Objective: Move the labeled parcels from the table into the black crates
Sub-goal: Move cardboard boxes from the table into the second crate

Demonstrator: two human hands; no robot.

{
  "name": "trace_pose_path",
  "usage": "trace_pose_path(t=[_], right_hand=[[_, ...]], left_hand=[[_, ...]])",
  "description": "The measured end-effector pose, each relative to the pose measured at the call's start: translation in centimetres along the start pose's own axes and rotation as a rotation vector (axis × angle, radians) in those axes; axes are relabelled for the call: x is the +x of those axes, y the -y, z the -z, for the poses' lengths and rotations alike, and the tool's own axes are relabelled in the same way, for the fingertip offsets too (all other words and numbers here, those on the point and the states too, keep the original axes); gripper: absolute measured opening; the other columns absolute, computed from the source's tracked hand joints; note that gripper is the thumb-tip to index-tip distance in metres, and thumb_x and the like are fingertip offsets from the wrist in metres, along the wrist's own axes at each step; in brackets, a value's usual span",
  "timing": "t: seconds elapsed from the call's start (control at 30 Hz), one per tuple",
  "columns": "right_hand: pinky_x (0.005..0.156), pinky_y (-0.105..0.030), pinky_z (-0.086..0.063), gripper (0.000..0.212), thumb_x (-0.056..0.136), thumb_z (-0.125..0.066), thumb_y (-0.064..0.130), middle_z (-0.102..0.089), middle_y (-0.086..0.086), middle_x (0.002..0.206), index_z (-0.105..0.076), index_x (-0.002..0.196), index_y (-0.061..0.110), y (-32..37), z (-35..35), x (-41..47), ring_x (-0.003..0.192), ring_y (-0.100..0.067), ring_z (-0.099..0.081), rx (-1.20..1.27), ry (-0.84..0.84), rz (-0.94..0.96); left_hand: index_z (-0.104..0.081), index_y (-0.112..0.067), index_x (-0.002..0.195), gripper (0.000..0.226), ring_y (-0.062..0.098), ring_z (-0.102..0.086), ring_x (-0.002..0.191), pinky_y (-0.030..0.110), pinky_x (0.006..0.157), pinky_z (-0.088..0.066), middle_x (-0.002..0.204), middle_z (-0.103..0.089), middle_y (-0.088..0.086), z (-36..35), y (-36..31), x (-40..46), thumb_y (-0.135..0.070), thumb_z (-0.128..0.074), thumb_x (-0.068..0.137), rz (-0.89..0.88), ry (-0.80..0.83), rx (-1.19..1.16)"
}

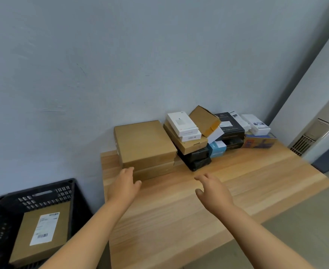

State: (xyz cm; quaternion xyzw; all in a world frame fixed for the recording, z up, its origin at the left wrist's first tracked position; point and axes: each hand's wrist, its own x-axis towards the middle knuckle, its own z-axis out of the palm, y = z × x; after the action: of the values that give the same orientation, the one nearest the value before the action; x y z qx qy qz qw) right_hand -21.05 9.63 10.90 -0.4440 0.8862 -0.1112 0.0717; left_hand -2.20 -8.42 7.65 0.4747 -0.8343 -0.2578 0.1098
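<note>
— Left hand (125,183)?
— Stretched out over the wooden surface (179,210), fingers (129,170) straight and a little apart, tips at the front left corner of the big brown parcel (144,143). Holding nothing. Cannot tell whether touching the cardboard or just short of it.

— And the right hand (213,192)?
— Hovering above the bare wood, just right of that same parcel. Fingers spread and loosely bent, thumb out, gripping nothing.

— Parcels on the surface?
— Big brown one stacked on a second flat brown box (156,171), against the grey wall (101,65). Right of it, a jumbled pile: white boxes (183,124) on a brown box, a small brown box (204,120) tilted on top, black boxes (230,126), a black wrapped bundle (197,159), a blue box (217,148).

— Anything in a crate?
— Yes: black crate (43,193) low on the left, beside the surface, with one brown parcel with a white label (41,232) lying tilted inside.
</note>
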Motion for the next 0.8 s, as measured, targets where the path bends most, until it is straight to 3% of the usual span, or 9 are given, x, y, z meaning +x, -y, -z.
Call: trace_pose_path(t=[0.17, 0.37, 0.53, 0.67, 0.8], right_hand=[[0.083, -0.026, -0.049, 0.043, 0.094, -0.052, 0.026, -0.048, 0.007, 0.133, -0.045, 0.136, 0.029, -2.3, 0.2, 3.6, 0.115, -0.013, -0.051, -0.059, 0.032, 0.020], [0.087, -0.026, -0.047, 0.045, 0.093, -0.052, 0.023, -0.052, 0.004, 0.128, -0.045, 0.137, 0.027, -2.6, 0.6, 10.2, 0.116, -0.014, -0.048, -0.090, 0.088, 0.124], [0.090, -0.028, -0.048, 0.044, 0.093, -0.052, 0.024, -0.053, 0.005, 0.126, -0.045, 0.136, 0.027, -0.9, 0.2, 15.3, 0.116, -0.014, -0.049, -0.059, 0.141, 0.208], [0.089, -0.030, -0.050, 0.041, 0.093, -0.052, 0.019, -0.051, 0.001, 0.128, -0.046, 0.133, 0.022, 0.6, -1.1, 17.8, 0.112, -0.017, -0.052, -0.008, 0.196, 0.258], [0.102, -0.030, -0.040, 0.055, 0.093, -0.055, 0.018, -0.032, -0.005, 0.148, -0.031, 0.142, 0.013, 2.4, -2.1, 19.8, 0.129, -0.021, -0.040, 0.039, 0.247, 0.307]], left_hand=[[-0.039, -0.005, 0.136, 0.058, 0.030, -0.041, 0.125, 0.040, 0.097, -0.044, 0.140, -0.040, 0.012, -0.8, -0.5, 5.1, -0.038, -0.055, 0.091, 0.145, -0.097, 0.047], [-0.027, -0.004, 0.143, 0.083, 0.036, -0.036, 0.131, 0.046, 0.102, -0.039, 0.147, -0.033, 0.015, -1.6, -0.3, 10.6, -0.051, -0.059, 0.083, 0.351, -0.123, -0.095], [-0.035, -0.015, 0.139, 0.094, 0.029, -0.053, 0.116, 0.043, 0.094, -0.047, 0.131, -0.052, 0.007, -1.9, 0.9, 13.9, -0.055, -0.070, 0.062, 0.435, -0.047, -0.370], [-0.038, -0.015, 0.135, 0.085, 0.025, -0.057, 0.109, 0.037, 0.092, -0.049, 0.124, -0.058, 0.005, -2.4, 1.7, 15.0, -0.037, -0.079, 0.064, 0.483, -0.026, -0.506], [-0.034, -0.013, 0.137, 0.085, 0.024, -0.056, 0.111, 0.030, 0.090, -0.044, 0.124, -0.056, 0.004, -2.6, 1.5, 14.9, -0.024, -0.082, 0.068, 0.485, -0.055, -0.591]])
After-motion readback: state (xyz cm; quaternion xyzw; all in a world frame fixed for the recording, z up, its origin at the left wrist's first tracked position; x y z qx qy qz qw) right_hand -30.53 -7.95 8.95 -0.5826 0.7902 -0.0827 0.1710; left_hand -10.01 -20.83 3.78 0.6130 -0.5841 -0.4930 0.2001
